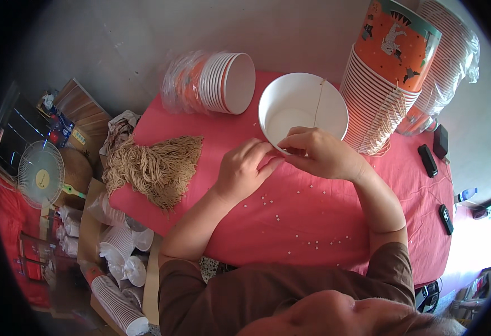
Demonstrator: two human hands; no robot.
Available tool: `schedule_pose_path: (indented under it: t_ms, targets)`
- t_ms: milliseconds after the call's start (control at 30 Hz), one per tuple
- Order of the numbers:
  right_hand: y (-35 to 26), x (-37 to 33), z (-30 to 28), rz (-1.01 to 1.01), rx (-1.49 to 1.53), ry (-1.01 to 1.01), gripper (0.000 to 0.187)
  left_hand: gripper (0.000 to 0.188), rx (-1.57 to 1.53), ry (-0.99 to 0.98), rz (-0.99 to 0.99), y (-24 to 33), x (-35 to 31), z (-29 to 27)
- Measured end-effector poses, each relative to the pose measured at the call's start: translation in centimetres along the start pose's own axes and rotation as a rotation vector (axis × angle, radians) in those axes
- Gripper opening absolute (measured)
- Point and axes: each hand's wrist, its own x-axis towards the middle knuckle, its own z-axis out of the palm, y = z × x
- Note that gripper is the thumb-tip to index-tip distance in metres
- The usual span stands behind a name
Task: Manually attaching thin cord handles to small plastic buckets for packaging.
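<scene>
A white-lined paper bucket stands in front of me with its mouth facing up. From a knot at its far rim, a thin tan cord crosses the inside and runs down to my right hand. Those right fingers are pinched together over the near rim; the cord's end is hidden by them. My left hand is closed at the same stretch of rim, thumb and forefinger meeting beside the right fingertips. Left of the hands lies a bundle of cut tan cords.
At the back right rises a tall stack of orange-printed buckets with cords down its side. Plastic-wrapped buckets lie at the back left. Small white beads are scattered over the pink tablecloth. A black remote lies right. An open carton stands lower left.
</scene>
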Motion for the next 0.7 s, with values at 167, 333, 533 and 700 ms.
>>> schedule_pose_path:
  t_ms: [167,333,533,700]
  targets:
    - [0.3,0.0,0.8,-0.038,-0.011,0.047,0.020,0.020,-0.024,-0.031,-0.090,0.0,-0.8,0.9]
    - [-0.3,0.0,1.2,-0.029,-0.045,0.075,0.019,0.017,-0.091,0.000,-0.139,0.3,-0.8,0.9]
    - [-1.1,0.0,0.3,0.097,-0.067,0.027,0.026,0.012,-0.292,0.074,-0.208,-0.2,-0.6,0.8]
    - [-0.8,-0.3,0.3,0.109,-0.250,0.021,0.032,0.004,-0.656,0.139,-0.541,-1.1,-0.7,-0.3]
